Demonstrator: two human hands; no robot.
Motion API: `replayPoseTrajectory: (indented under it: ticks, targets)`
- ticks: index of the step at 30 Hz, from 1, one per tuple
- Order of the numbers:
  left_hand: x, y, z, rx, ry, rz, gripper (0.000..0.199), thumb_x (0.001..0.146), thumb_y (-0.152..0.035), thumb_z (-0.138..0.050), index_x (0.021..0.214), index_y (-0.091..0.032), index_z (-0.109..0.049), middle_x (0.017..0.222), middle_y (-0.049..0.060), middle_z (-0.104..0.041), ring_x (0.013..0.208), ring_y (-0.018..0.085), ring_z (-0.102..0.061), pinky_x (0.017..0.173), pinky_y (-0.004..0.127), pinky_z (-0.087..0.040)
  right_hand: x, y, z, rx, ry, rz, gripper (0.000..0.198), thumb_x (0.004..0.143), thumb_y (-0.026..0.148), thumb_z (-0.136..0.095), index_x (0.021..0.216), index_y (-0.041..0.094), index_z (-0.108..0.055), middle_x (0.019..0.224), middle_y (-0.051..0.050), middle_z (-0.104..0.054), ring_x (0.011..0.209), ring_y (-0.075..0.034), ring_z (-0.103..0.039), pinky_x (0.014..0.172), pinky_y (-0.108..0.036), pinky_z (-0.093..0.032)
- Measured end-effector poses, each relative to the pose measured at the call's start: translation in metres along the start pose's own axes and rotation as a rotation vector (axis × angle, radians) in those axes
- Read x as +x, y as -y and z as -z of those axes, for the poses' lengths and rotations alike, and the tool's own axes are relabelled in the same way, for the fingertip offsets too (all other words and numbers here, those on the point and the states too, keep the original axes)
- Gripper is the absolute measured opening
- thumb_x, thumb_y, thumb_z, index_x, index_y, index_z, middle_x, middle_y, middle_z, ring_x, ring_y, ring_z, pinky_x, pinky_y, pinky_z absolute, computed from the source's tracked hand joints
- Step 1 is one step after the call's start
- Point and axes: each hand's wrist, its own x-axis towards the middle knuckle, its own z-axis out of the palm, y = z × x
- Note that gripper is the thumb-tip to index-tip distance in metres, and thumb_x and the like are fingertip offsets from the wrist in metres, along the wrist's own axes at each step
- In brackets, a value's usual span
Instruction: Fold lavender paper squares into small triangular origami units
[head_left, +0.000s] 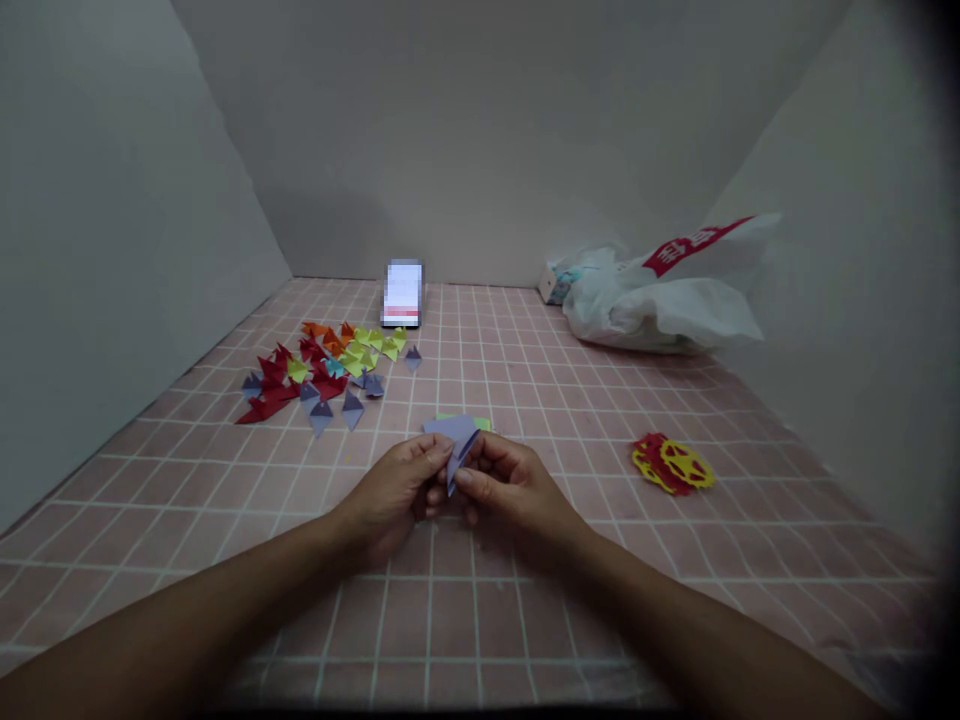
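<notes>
Near frame centre, pinching part-folded lilac paper (pixel 461 452) between fingertips of left hand (pixel 401 482) and right hand (pixel 517 482). Apparently done with centre-left origami pieces (pixel 334 368), not flat sheets (pixel 444 426).

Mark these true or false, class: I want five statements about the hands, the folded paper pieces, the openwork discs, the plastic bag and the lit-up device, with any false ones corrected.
1. The bare left hand and bare right hand both hold a small folded lilac paper piece. True.
2. The cluster of small folded paper figures is entirely red. False: it also includes orange, yellow and lilac ones.
3. The flat red and yellow openwork discs lie to the right of the right hand. True.
4. The white plastic bag with red printing hangs on the wall. False: it rests on the pink, white-gridded surface.
5. The rectangular bright-screened device is left of the bag. True.
</notes>
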Motion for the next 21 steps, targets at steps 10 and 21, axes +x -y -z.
replayPoseTrajectory:
  ticks: [10, 21]
  targets:
    - [-0.0006, -0.0003, 0.0021, -0.049, 0.029, 0.016, 0.033, 0.085, -0.040, -0.071, 0.071, -0.016, -0.051, 0.055, -0.006, -0.043, 0.047, 0.006, -0.034, 0.047, 0.019, -0.025, -0.0008, 0.0022, -0.0007, 0.001, 0.005, -0.006, 0.019, 0.087, 0.034, -0.071, 0.086, 0.017, -0.060, 0.078, -0.001, -0.065, 0.056, -0.009, -0.054, 0.054, -0.024, -0.042]
    - [-0.0013, 0.0005, 0.0002, 0.049, -0.039, -0.047, 0.032, 0.084, -0.042, -0.070, 0.073, -0.018, -0.052, 0.054, -0.006, -0.045, 0.046, 0.007, -0.035, 0.046, 0.021, -0.023, -0.0003, 0.0055, 0.0007, -0.058, -0.030, 0.002, 0.017, 0.083, 0.031, -0.067, 0.079, 0.019, -0.058, 0.069, 0.003, -0.056, 0.056, -0.010, -0.052, 0.053, -0.024, -0.041]
